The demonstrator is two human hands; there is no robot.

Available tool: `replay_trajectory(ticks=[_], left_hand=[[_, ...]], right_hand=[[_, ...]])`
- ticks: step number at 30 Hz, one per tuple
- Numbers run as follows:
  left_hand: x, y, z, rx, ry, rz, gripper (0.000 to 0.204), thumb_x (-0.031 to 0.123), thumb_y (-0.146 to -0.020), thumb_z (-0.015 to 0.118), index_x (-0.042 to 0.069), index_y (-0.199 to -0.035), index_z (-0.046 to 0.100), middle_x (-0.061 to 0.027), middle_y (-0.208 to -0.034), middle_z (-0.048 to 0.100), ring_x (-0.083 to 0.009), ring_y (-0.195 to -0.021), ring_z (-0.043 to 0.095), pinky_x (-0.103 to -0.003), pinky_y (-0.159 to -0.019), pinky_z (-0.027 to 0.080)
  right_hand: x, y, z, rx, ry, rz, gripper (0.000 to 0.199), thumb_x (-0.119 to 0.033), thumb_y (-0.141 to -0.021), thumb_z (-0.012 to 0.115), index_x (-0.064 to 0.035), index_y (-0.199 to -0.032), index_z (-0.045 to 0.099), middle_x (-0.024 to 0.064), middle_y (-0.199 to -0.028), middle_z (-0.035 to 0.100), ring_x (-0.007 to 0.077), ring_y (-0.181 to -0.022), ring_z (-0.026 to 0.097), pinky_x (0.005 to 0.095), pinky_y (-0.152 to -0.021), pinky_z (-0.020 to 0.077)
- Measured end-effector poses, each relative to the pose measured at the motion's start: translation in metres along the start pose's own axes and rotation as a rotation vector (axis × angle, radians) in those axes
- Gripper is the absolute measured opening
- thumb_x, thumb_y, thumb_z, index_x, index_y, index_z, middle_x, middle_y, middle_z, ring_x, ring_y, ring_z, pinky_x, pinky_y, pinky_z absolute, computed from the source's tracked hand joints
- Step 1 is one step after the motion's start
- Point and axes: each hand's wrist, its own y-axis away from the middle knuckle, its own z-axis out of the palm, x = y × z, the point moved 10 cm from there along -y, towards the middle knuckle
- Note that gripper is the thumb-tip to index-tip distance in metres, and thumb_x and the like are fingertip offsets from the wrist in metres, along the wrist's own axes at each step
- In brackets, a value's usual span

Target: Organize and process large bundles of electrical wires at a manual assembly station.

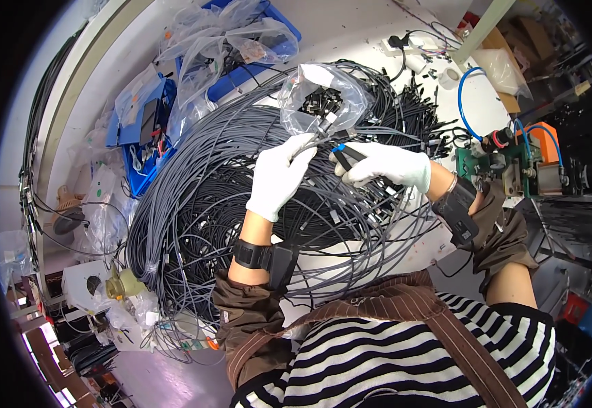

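Observation:
White-gloved, my left hand (pixel 280 173) pinches a dark grey cable (pixel 322 137) near its end. My right hand (pixel 388 166), also gloved, is closed round a small hand tool with black handles and a blue part (pixel 343 155), which looks like pliers. The two hands are close together, and the tool's tip is beside the cable end; its jaws are too small to make out. Just beyond them stands an open clear plastic bag (pixel 288 102) with small black and metal connectors (pixel 322 102) in it. Beneath both hands spreads a large coil of grey cables (pixel 194 156).
Blue bins (pixel 286 20) with plastic bags and parts stand at the far left. Cable ends with black plugs (pixel 415 112) bunch right of the bag. A roll of tape (pixel 448 78) lies farther right, near a machine with blue air hoses (pixel 461 102) and an orange part (pixel 546 143).

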Motion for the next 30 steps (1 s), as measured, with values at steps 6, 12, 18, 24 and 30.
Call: replay_trajectory(ticks=[6,12,18,24,30], left_hand=[[-0.001,-0.001,0.003,-0.111,-0.065,-0.009,0.028,0.021,-0.083,0.059,0.008,-0.108,0.061,-0.0144,-0.089,0.066,-0.0273,-0.079,0.065,-0.031,-0.069,0.049],[-0.004,0.0,0.002,-0.146,-0.197,-0.013,0.032,0.025,-0.083,0.057,0.012,-0.113,0.059,-0.0136,-0.088,0.066,-0.0293,-0.079,0.064,-0.033,-0.069,0.049],[-0.002,0.002,-0.002,-0.181,-0.223,0.008,0.034,0.028,-0.084,0.054,0.017,-0.116,0.057,-0.0131,-0.086,0.066,-0.0302,-0.078,0.064,-0.035,-0.069,0.049],[-0.003,0.001,-0.002,-0.236,-0.244,-0.092,0.035,0.025,-0.084,0.055,0.014,-0.117,0.056,-0.0156,-0.091,0.064,-0.0302,-0.085,0.063,-0.034,-0.074,0.048],[-0.007,-0.009,0.001,-0.182,-0.267,-0.012,0.031,0.031,-0.086,0.052,0.018,-0.114,0.058,-0.0144,-0.082,0.065,-0.0322,-0.078,0.063,-0.039,-0.07,0.049]], right_hand=[[-0.005,-0.001,-0.004,0.0,0.213,-0.024,0.05,-0.037,-0.076,0.061,-0.0021,-0.109,0.049,0.0048,-0.082,0.054,0.0125,-0.071,0.051,0.0258,-0.064,0.0428],[-0.021,0.0,-0.012,0.182,0.868,-0.049,0.065,-0.038,-0.08,0.06,-0.0012,-0.129,0.038,0.016,-0.109,0.055,0.0242,-0.1,0.052,0.0311,-0.089,0.0403],[-0.024,0.001,-0.011,0.131,0.799,-0.022,0.069,-0.042,-0.078,0.06,-0.0063,-0.132,0.036,0.0191,-0.116,0.052,0.029,-0.104,0.053,0.0337,-0.091,0.0399],[-0.019,-0.003,-0.016,0.162,0.83,-0.082,0.07,-0.04,-0.077,0.062,-0.0076,-0.133,0.035,0.0179,-0.115,0.053,0.0286,-0.103,0.053,0.0347,-0.092,0.0396],[-0.031,-0.009,-0.023,0.296,0.973,-0.255,0.045,-0.019,-0.076,0.056,-0.003,-0.117,0.048,0.0138,-0.096,0.059,0.0236,-0.084,0.059,0.0341,-0.076,0.0478]])
